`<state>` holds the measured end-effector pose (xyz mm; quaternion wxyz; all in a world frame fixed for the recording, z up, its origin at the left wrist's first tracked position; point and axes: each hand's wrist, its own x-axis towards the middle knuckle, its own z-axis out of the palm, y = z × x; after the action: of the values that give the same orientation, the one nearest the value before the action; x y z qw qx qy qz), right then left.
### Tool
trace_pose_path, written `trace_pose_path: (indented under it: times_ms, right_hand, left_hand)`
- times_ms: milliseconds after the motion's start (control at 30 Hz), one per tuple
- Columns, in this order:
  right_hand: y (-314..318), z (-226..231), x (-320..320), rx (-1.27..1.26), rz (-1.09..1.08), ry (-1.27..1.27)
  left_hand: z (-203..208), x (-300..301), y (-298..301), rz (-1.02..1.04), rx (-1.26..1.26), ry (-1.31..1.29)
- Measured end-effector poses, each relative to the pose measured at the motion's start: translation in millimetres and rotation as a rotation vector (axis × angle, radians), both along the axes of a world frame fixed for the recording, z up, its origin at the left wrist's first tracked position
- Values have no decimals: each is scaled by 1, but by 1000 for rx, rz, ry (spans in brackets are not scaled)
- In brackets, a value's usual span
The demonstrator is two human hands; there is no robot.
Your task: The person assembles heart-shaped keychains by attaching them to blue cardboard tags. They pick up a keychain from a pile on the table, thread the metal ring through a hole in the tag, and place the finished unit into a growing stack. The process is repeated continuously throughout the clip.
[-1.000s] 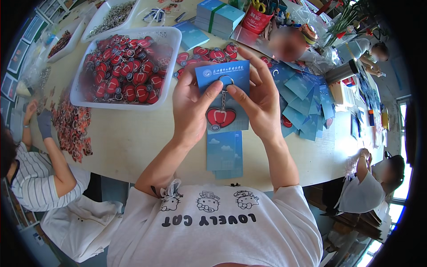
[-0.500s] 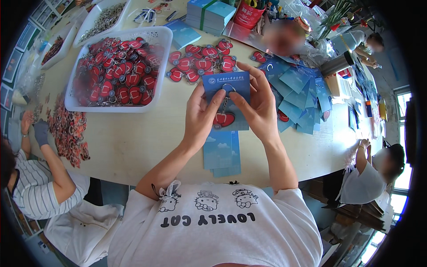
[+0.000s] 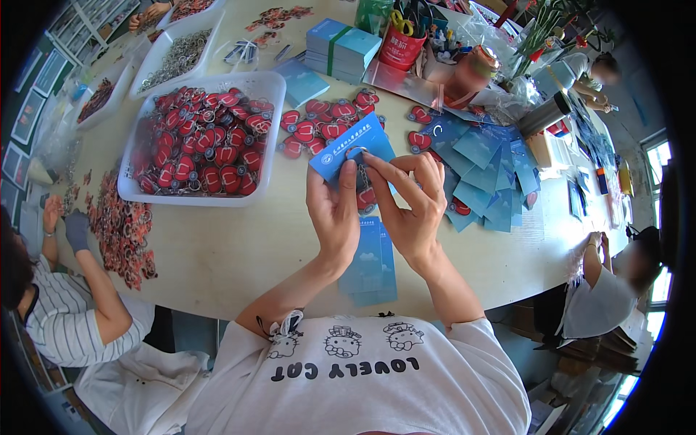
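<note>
My left hand (image 3: pixel 333 221) grips a blue printed card (image 3: pixel 373 136), thumb on its front, and the card is tilted. At the card's middle, the fingertips of my right hand (image 3: pixel 412 210) pinch a metal key ring (image 3: pixel 355 151) beside my left thumb. From it a red keychain charm (image 3: pixel 367 199) hangs by a chain, partly hidden behind my right fingers. Below my hands, blue cards (image 3: pixel 368 264) lie overlapping on the table. Beyond them is a loose group of red keychains (image 3: pixel 333 130).
A white basket (image 3: pixel 274 138) full of red keychains stands left, with a tub of metal rings (image 3: pixel 177 58) behind. Finished-looking carded keychains (image 3: pixel 482 156) lie fanned at right. A banded card stack (image 3: pixel 341 54) and red pen bucket (image 3: pixel 401 47) stand farther back. Co-workers sit at both sides.
The card has tilted, its right side rising. My right hand has shifted from holding the card's side to pinching at the ring. The whole view has shifted slightly.
</note>
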<state>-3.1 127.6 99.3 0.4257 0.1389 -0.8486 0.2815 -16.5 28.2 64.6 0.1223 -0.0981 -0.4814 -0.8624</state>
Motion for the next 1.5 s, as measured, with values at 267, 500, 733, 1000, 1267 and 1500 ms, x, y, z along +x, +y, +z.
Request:
trace_pose_path:
  times_ms: [267, 500, 733, 1000, 1267, 1500]
  right_hand:
    - [-8, 8, 4, 15, -21, -10]
    - [5, 19, 1, -198, 5, -227]
    - [20, 9, -14, -371, 146, -489]
    - [10, 5, -13, -537, 232, -480]
    - [20, -22, -8, -723, 357, -582]
    - [44, -46, 15, -667, 194, -613]
  left_hand:
    - [0, 6, -2, 53, -125, 1]
    - [-5, -6, -8, -115, 88, -98]
    - [9, -6, -17, -279, 214, -201]
    - [10, -6, -21, -269, 216, -220]
    - [-13, -6, -14, -231, 164, -287]
    - [-21, 8, 8, -343, 24, -355]
